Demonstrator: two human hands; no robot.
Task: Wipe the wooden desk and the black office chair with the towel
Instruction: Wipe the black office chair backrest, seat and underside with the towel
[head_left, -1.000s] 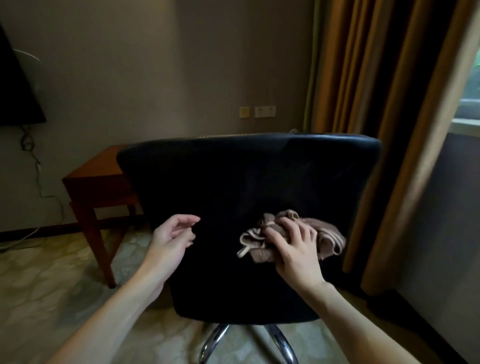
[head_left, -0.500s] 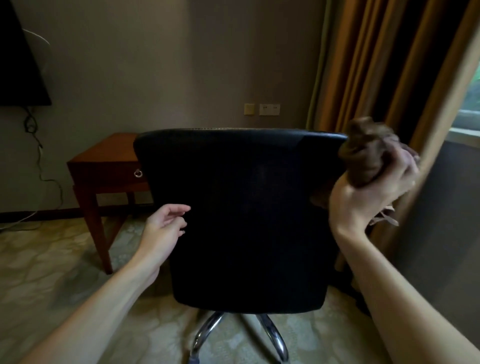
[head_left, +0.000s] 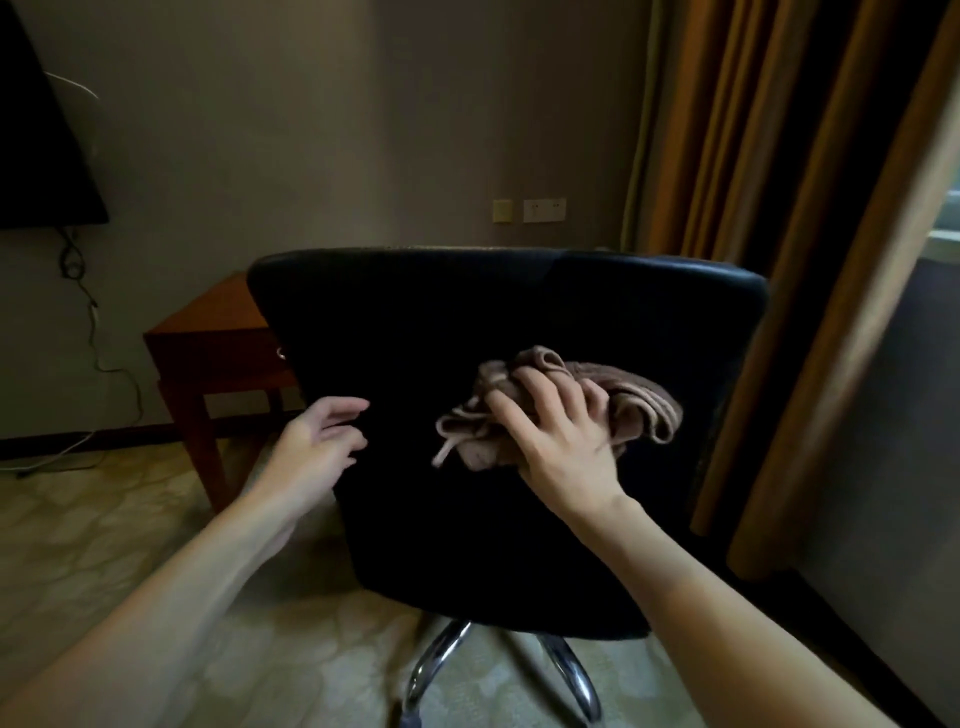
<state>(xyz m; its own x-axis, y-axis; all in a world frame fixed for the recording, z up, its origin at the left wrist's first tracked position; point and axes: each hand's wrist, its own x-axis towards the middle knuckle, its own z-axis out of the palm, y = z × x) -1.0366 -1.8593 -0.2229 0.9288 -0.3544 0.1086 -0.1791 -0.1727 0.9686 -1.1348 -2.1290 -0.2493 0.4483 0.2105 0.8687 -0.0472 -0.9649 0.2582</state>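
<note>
Against the black leather office chair back (head_left: 467, 322), right hand (head_left: 563, 447) presses bunched pinkish-brown towel (head_left: 639, 410), fingers curled in; left hand (head_left: 317, 447) loose, empty. Chair-wiping step; next calls for sweeping strokes.

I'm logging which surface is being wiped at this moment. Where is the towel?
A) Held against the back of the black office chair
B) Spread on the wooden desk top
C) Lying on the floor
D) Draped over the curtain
A: the right hand grips the bunched towel and holds it against the back of the black office chair, well away from the desk and the floor.
</note>
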